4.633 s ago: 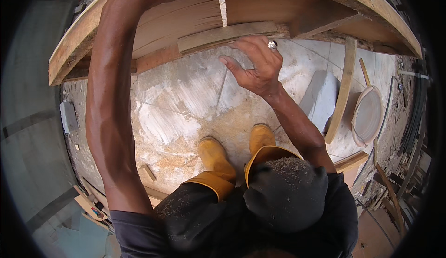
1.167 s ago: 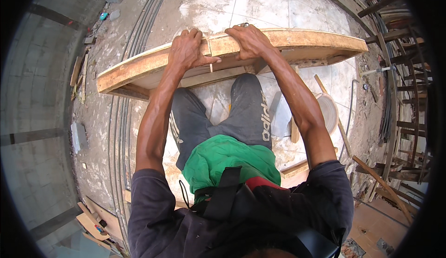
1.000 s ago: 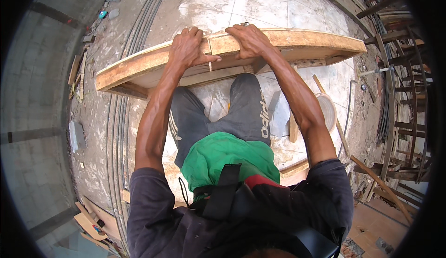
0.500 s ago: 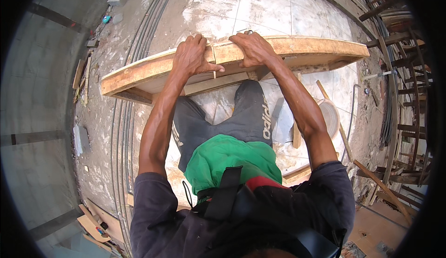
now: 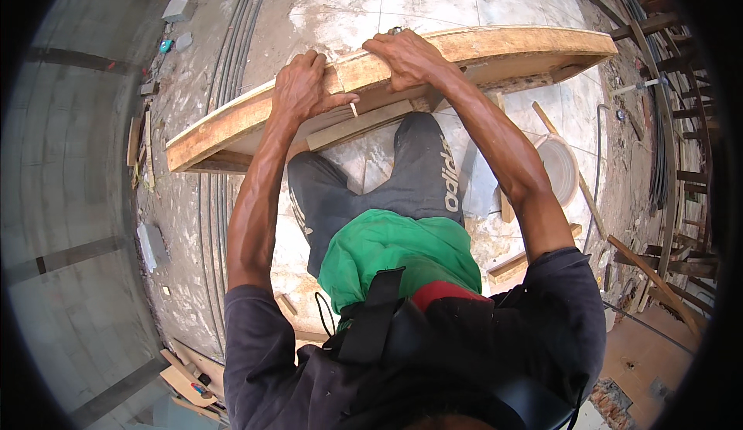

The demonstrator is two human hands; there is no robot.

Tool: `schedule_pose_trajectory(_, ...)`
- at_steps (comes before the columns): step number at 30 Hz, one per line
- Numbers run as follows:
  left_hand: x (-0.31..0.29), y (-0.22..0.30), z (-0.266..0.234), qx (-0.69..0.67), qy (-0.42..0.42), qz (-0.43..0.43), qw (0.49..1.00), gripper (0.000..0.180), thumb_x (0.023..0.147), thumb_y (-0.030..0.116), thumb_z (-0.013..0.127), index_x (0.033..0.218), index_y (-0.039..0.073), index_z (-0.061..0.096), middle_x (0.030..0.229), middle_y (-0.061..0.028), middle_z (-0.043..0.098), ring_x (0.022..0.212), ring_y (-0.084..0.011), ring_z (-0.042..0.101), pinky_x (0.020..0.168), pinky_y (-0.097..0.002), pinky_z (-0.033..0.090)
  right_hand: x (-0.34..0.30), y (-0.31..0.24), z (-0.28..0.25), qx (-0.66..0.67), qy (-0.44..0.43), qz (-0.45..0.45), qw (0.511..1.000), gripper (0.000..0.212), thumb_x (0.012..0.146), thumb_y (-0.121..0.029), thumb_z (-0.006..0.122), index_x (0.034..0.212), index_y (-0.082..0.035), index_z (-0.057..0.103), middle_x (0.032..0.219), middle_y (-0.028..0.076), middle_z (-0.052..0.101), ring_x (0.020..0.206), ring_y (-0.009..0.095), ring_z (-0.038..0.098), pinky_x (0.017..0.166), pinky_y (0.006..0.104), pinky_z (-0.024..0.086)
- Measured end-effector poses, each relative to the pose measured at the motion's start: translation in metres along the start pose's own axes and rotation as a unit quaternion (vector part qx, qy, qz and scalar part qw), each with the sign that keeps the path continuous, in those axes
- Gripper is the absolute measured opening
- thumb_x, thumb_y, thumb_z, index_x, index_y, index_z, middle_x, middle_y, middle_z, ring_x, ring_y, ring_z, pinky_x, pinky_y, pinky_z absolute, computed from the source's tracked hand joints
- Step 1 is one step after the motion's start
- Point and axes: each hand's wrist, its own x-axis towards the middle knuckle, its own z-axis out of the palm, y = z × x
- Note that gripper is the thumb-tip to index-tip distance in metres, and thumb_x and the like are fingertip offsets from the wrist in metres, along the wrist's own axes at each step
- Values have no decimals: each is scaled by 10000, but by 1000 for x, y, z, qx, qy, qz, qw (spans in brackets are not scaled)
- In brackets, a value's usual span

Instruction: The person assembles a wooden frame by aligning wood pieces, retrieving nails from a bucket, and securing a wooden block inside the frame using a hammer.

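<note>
A long wooden frame [image 5: 511, 45], like a shallow box or panel on edge, stands across the floor in front of my legs. My left hand [image 5: 300, 89] grips its upper edge left of the middle, fingers over the far side and thumb on the near side. A short way to the right, my right hand [image 5: 406, 57] grips the same edge, its fingers also curled over the far side. Between the hands, a seam or gap crosses the edge. A thin light sliver [image 5: 354, 109] pokes out below it. The frame's far face is hidden.
Long thin rods [image 5: 232, 43] lie along the floor at the left, near a grey block [image 5: 151, 246]. To my right are a round tub [image 5: 559, 168], a long wooden stick [image 5: 654, 281] and loose planks. Stacked timber [image 5: 685, 143] lines the right side. Tiles beyond the frame are stained.
The view has shifted, and the frame's right end now sits higher in the picture. Both hands keep their hold on the edge and appear further up and left.
</note>
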Motion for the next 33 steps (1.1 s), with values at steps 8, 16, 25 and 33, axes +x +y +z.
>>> schedule_pose_trajectory(8, 3, 4, -2, -36, -22, -35, 999, 857, 581, 712, 839, 957, -36, 659, 923, -147, 625, 933, -344, 641, 780, -461, 539, 1, 6, 2, -12, 46, -37, 998, 486, 539, -144, 793, 962, -27, 585, 877, 145, 662, 787, 340, 669, 684, 448, 538)
schedule_pose_trajectory(16, -1, 1, -1, -44, 16, -13, 999, 886, 535, 738, 847, 917, -40, 662, 895, -146, 630, 908, -344, 657, 771, -461, 550, -3, 3, 2, -7, 15, -25, 1000, 790, 475, -114, 812, 1216, 15, 572, 990, 179, 662, 907, 391, 658, 734, 469, 533)
schedule_pose_trajectory(25, 1, 2, 2, -37, 25, -21, 999, 875, 570, 755, 822, 920, -30, 661, 887, -144, 624, 902, -339, 650, 766, -457, 548, 6, 12, -3, -1, 13, -43, 999, 824, 494, -136, 840, 1258, 13, 568, 1043, 173, 668, 935, 384, 675, 755, 459, 552)
schedule_pose_trajectory(33, 2, 3, -3, -45, 7, -13, 999, 885, 584, 772, 801, 908, -37, 652, 879, -151, 616, 877, -344, 647, 744, -468, 544, 0, 10, 3, 3, 0, -16, 1000, 821, 479, -114, 792, 1261, 10, 574, 1039, 180, 668, 929, 400, 668, 753, 473, 541)
